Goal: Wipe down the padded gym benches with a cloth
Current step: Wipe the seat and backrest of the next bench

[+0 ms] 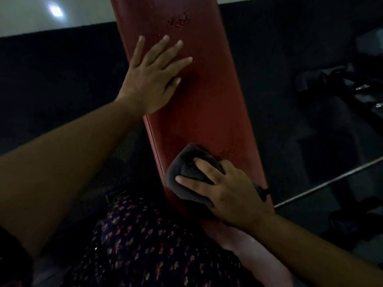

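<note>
A long red padded bench (209, 104) runs from the top of the view down to my body. My left hand (151, 77) lies flat on its left edge with the fingers spread and straight. Nearer to me, my right hand (228, 189) presses a bunched grey cloth (186, 175) onto the pad, with the fingers spread over the cloth and bent a little into its folds. Droplets of liquid (179, 20) glisten on the pad beyond my left hand.
Dark floor matting (51, 69) lies on both sides of the bench. Black gym gear with metal parts (352, 88) sits at the right, with a thin metal bar (331, 181) running below it. My patterned clothing (145, 241) fills the bottom centre.
</note>
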Tool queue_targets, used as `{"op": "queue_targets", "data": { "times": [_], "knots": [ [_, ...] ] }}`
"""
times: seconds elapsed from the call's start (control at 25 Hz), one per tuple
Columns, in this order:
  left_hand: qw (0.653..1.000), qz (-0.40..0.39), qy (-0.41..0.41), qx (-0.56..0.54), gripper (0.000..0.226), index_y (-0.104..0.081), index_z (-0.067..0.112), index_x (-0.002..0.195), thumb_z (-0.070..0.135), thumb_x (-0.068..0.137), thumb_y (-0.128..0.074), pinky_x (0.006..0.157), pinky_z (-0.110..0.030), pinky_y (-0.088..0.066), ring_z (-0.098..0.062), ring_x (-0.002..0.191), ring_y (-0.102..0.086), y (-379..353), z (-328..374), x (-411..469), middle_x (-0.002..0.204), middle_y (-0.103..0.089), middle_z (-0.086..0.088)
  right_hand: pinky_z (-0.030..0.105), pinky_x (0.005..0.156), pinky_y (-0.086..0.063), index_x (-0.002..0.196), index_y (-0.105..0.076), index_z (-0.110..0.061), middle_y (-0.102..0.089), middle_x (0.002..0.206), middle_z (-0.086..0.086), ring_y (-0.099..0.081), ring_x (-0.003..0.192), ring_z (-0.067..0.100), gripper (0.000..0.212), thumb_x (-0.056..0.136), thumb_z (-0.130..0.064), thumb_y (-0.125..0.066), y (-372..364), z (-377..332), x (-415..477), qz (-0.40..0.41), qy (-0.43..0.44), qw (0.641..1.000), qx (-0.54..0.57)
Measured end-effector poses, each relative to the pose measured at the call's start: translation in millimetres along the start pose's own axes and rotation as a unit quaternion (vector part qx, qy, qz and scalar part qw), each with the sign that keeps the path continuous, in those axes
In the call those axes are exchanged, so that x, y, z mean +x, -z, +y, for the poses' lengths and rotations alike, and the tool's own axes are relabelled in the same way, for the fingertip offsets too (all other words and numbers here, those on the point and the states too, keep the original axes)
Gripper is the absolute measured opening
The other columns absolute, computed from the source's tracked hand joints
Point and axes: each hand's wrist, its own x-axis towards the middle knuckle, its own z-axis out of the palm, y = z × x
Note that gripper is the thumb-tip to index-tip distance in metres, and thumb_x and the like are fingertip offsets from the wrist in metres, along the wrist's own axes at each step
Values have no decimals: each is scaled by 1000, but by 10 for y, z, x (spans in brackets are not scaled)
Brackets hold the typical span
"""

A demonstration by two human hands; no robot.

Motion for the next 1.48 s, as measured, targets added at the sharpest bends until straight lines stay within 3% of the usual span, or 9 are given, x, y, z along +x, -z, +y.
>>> {"op": "queue_targets", "data": {
  "times": [0.12, 0.32, 0.44, 0.6, 0.8, 1.04, 1.24, 1.36, 1.48],
  "knots": [
    [998, 18, 44, -28, 52, -30, 28, 153, 35, 102, -32, 121, -53, -1, -24, 151, -14, -130, 23, -82, 162, -23, -1, 37, 58, -49, 141, -41, -46, -46, 142, 2, -46, 85, 29, 58, 86, -33, -54, 34, 303, -196, 51, -18, 997, -57],
    [997, 44, 53, -45, 48, -42, 27, 148, 30, 100, -37, 122, -48, -12, -24, 148, -23, -111, 8, -60, 158, -34, -1, 46, 58, -52, 137, -46, -40, -50, 137, 11, -50, 84, 42, 84, 63, -20, -80, 294, 1185, -544, 47, -160, 979, -114],
    [997, 41, 52, -44, 44, -48, 25, 144, 30, 102, -37, 120, -43, -16, -24, 145, -31, -120, 14, -69, 151, -43, -1, 50, 65, -54, 140, -42, -37, -46, 136, 15, -52, 88, 46, 93, 61, -15, -85, 275, 1300, -345, 58, -175, 981, -63],
    [997, 45, 49, -33, 43, -54, 20, 140, 28, 101, -37, 118, -46, -22, -26, 141, -37, -113, 30, -42, 145, -51, -4, 39, 57, -48, 137, -52, -38, -55, 129, 10, -54, 85, 39, 78, 63, -27, -77, 238, 697, 179, 85, -54, 994, -47],
    [997, 49, 52, -41, 42, -55, 16, 137, 27, 101, -37, 115, -49, -30, -26, 139, -39, -107, 26, -50, 142, -53, -5, 35, 58, -34, 140, -47, -36, -52, 128, 1, -52, 93, 29, 51, 91, -30, -35, 252, -100, 726, 34, 142, 987, -72],
    [995, 75, 62, -28, 42, -62, 14, 130, 26, 97, -37, 106, -45, -37, -28, 133, -47, -148, -19, -30, 136, -59, -6, 35, 71, -37, 143, -17, -56, -16, 150, -8, -39, 110, 26, 60, 95, -36, -46, 573, 531, 720, -55, 5, 997, -56],
    [992, 90, 74, -38, 39, -63, 17, 129, 25, 98, -39, 106, -34, -29, -24, 133, -46, -167, -11, -45, 134, -59, -1, 43, 93, -48, 136, -14, -70, -8, 153, -16, -39, 116, 25, 70, 90, -38, -55, 837, 1367, 411, -151, -160, 973, -65],
    [991, 108, 72, -26, 38, -64, 17, 127, 24, 98, -40, 107, -37, -33, -25, 130, -48, -174, -40, -68, 131, -60, -2, 46, 92, -49, 138, -21, -66, -22, 149, -10, -41, 110, 28, 66, 90, -37, -55, 828, 1366, 496, -101, -214, 970, -45],
    [989, 105, 104, 0, 41, -62, 17, 129, 26, 98, -38, 105, -45, -39, -30, 128, -48, -171, -34, -65, 132, -59, -5, 41, 79, -45, 142, -30, -53, -32, 141, -6, -42, 112, 30, 60, 90, -35, -55, 699, 775, 764, -12, -138, 990, -41]
  ]
}}
